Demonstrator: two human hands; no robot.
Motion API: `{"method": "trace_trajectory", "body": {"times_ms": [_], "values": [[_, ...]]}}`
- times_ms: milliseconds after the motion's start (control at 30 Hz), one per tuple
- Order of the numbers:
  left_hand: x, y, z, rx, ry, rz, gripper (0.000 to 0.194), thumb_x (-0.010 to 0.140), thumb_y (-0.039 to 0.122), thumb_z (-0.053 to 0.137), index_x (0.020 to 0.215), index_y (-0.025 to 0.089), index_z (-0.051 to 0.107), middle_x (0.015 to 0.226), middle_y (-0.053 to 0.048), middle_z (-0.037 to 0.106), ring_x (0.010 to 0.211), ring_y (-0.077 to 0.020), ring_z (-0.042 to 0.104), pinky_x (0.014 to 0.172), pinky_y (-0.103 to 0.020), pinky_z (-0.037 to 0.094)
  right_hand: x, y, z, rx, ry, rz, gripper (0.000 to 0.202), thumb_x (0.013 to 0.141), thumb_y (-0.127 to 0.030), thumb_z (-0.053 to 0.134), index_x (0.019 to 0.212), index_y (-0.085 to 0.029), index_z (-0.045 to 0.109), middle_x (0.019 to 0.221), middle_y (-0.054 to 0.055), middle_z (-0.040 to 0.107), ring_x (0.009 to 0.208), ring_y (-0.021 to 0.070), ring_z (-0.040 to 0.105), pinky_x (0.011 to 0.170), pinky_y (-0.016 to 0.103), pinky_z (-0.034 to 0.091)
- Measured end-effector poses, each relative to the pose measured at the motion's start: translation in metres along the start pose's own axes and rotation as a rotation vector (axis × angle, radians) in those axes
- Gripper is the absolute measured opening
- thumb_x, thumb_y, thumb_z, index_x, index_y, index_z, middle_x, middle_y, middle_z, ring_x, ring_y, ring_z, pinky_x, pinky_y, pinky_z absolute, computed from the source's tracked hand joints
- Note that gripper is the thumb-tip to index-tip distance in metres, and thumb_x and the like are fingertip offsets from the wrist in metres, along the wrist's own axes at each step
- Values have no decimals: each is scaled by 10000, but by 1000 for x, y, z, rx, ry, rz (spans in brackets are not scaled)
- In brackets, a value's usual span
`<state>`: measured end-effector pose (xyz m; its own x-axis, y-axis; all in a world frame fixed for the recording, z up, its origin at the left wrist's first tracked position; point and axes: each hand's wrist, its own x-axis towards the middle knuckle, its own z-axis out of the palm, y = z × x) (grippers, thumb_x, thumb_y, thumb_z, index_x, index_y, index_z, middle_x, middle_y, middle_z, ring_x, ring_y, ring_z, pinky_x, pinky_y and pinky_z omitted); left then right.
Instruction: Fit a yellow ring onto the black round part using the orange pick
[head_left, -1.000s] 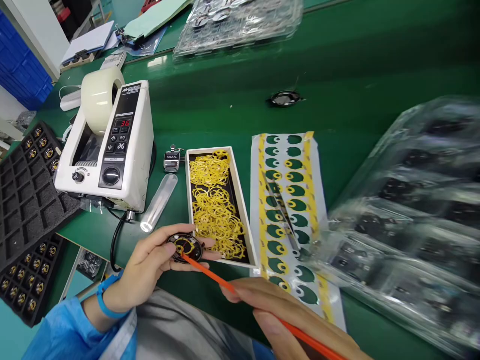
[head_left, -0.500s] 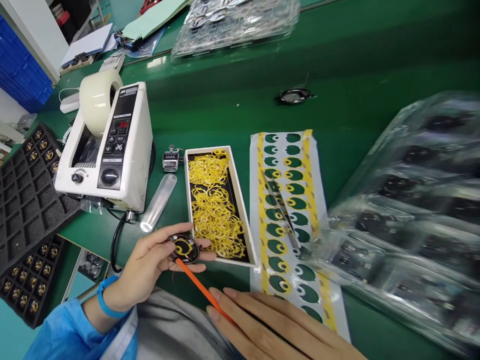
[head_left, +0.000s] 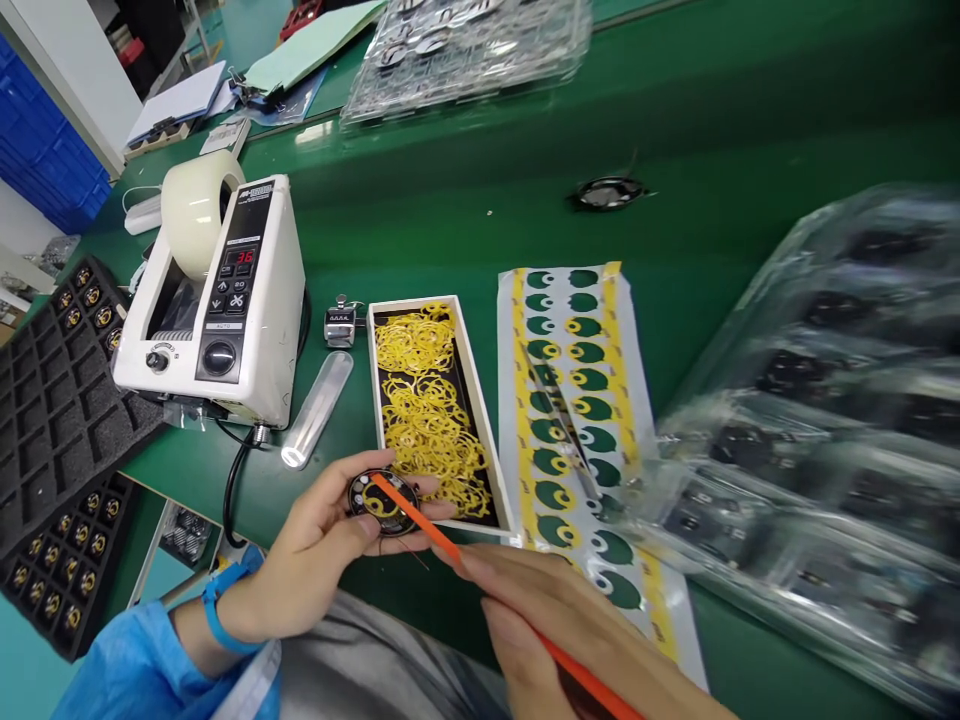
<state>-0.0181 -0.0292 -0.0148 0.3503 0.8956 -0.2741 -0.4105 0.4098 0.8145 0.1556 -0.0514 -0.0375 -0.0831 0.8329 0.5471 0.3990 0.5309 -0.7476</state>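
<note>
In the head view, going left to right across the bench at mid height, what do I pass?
Black foam tray → tape dispenser → tally counter → box of yellow rings → sticker sheet → clear blister trays.

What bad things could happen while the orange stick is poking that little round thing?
The orange stick presses the yellow sticker on the round part, pinched only by the left hand fingertips, so it might slip or smear crooked. The right hand hovers over the sticker sheet and could crumple it.
</note>
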Motion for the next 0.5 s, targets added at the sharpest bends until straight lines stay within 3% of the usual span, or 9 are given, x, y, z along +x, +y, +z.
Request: {"method": "trace_trajectory", "body": {"times_ms": [133, 233, 367, 500], "values": [[2, -3, -1, -1, 54, -15, 353, 951, 243, 628, 1303, 257, 613, 1334, -94, 687, 1220, -272, 666, 1012, -392, 553, 1, 6, 1, -121, -59, -257, 272, 932, -37, 518, 1092, -181, 684, 913, 69, 770, 850, 198, 752, 690, 289, 647], [3, -3, -3, -27, 59, -28, 336, 939, 195, 611, 1271, 237, 642, 1293, -95, 712, 1177, -270, 692, 980, -384, 573, -4, 10, -1, -266, -185, -427, 334, 946, -10, 429, 1138, -112, 683, 1077, 119, 760, 1037, 225, 723, 807, 326, 646], [4, -1, -4, -33, 87, -57, 329, 905, 172, 634, 1229, 214, 676, 1227, -97, 745, 1144, -274, 710, 911, -353, 607, -11, 10, -6, -299, -285, -427, 403, 963, -22, 350, 1193, -92, 674, 1199, 152, 718, 1149, 264, 673, 870, 404, 632], [4, 1, -2, 14, 126, -42, 307, 864, 256, 736, 1159, 180, 700, 1071, -96, 793, 1023, -257, 759, 783, -281, 637, -11, 21, -23, -88, -257, -333, 358, 955, -74, 436, 1207, -167, 672, 1035, 106, 752, 1007, 228, 716, 805, 354, 630]]}}
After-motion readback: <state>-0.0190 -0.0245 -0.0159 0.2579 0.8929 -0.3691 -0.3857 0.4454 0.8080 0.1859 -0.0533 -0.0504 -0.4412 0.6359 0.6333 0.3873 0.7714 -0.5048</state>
